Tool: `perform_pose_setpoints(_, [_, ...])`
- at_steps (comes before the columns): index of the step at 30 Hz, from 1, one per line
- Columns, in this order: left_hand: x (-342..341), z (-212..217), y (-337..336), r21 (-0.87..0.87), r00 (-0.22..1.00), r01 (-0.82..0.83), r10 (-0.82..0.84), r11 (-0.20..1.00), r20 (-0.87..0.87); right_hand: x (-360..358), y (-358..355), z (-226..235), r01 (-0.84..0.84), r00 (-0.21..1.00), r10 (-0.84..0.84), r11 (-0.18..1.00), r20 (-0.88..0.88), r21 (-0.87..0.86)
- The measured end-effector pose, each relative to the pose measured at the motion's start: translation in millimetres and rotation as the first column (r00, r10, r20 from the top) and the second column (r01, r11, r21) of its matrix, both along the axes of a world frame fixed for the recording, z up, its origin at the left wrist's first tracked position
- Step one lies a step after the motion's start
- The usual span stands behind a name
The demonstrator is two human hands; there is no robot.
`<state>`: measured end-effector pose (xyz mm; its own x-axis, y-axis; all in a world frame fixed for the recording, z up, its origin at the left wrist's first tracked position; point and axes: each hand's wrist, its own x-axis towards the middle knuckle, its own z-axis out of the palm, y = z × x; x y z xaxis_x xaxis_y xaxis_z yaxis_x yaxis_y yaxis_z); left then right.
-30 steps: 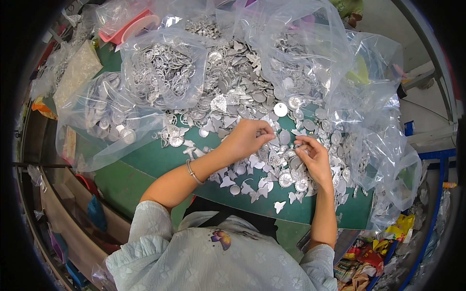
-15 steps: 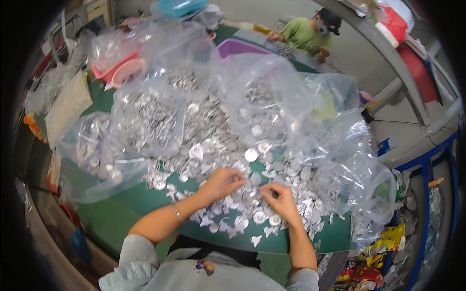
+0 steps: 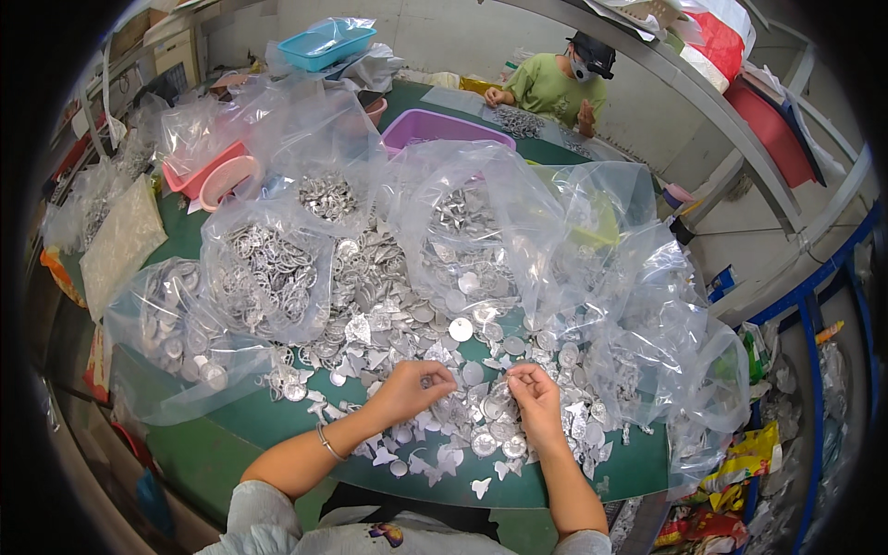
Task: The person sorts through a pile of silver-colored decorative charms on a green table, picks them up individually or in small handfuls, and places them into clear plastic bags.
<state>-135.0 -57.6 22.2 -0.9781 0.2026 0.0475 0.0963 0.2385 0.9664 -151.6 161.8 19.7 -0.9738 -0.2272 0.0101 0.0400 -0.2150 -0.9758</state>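
Flat silver-coloured metal pieces (image 3: pixel 449 456), some round and some irregular, lie heaped over the green table under both hands. My left hand (image 3: pixel 413 388) is closed above the near part of the pile, thumb and fingertips close together; what they hold, if anything, is too small to name. To its right, my right hand (image 3: pixel 539 400) is pinched, fingertips up, over more pieces; its grip is hidden too. A gap separates the two hands. Just beyond them lies a shiny round disc (image 3: pixel 461 329). Clear plastic bags (image 3: pixel 268 268) filled with similar metal parts stand on the far side.
A purple bin (image 3: pixel 449 127), a red-pink tray (image 3: pixel 205 173) and a light-blue basket (image 3: pixel 326 46) sit farther back. Across the table a person in a green top (image 3: pixel 546 88) handles small parts. A metal frame (image 3: pixel 740 157) rises at the right, above blue shelving (image 3: pixel 814 361).
The whole view has shifted, so the table sits lower in the picture. My right hand has moved slightly right and away from me, its fingers now pointing up in a pinch. My left hand stays about in place.
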Motion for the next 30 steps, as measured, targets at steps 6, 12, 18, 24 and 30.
perform_pose_setpoints(6, [-2.5, 4.6, -0.7, 0.186, 0.971, -0.015, -0.03, 0.983, 0.239, -3.0, 4.8, 0.6, -0.071, 0.895, 0.232, 0.918, 0.381, -0.391])
perform_pose_setpoints(12, [-0.3, 3.1, -1.4, 0.114, 0.996, -0.004, -0.006, 0.994, 0.088, 2.6, -5.6, 1.7, -0.285, 0.864, 0.388, 0.902, 0.321, -0.323])
perform_pose_setpoints(18, [1.7, 6.4, -0.2, 0.159, 0.998, -0.011, 0.001, 0.987, 0.066, 18.7, -23.2, 14.4, -0.382, 0.914, 0.346, 0.911, 0.213, 0.158])
perform_pose_setpoints(24, [3.1, 7.2, 2.6, 0.252, 0.994, -0.096, 0.078, 0.963, 0.082, 30.0, -33.2, -1.9, -0.269, 0.958, 0.287, 0.873, 0.017, 0.407])
perform_pose_setpoints(30, [5.1, 9.9, 1.8, 0.228, 0.996, -0.078, 0.068, 0.97, 0.049, 31.3, -35.1, 3.4, -0.346, 0.936, 0.339, 0.847, 0.092, 0.404])
